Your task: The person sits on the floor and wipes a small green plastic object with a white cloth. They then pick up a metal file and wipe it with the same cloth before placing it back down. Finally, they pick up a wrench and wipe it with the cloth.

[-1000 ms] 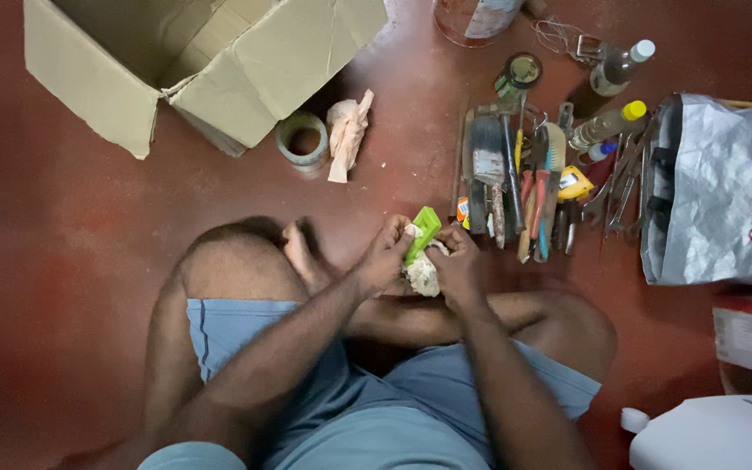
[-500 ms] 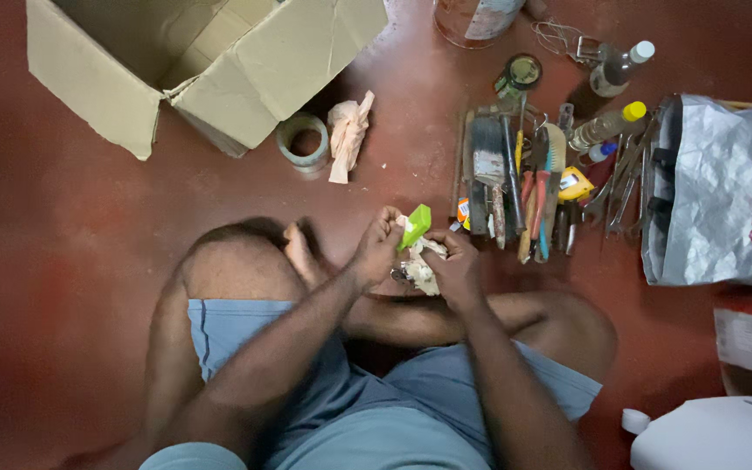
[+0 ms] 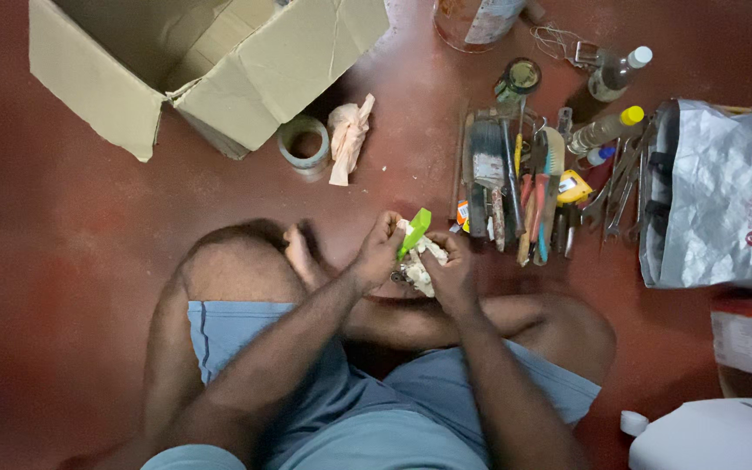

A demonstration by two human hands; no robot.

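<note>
I sit cross-legged on a red floor. My left hand [image 3: 378,252] grips a small bright green plastic tool [image 3: 414,231], tilted up to the right. My right hand [image 3: 453,271] holds a crumpled whitish rag [image 3: 419,268] pressed against the green tool. Something small and metallic shows under the rag, too hidden to identify. Both hands are close together above my shins.
A row of hand tools [image 3: 524,187] lies on the floor just right of my hands, with bottles [image 3: 607,129] behind. A grey bag [image 3: 724,200] is at right. An open cardboard box [image 3: 193,61], a tape roll [image 3: 302,141] and a cloth wad [image 3: 347,135] are ahead.
The green tool has tilted and shifted slightly against the rag as my hands work it. The hands stay in nearly the same place.
</note>
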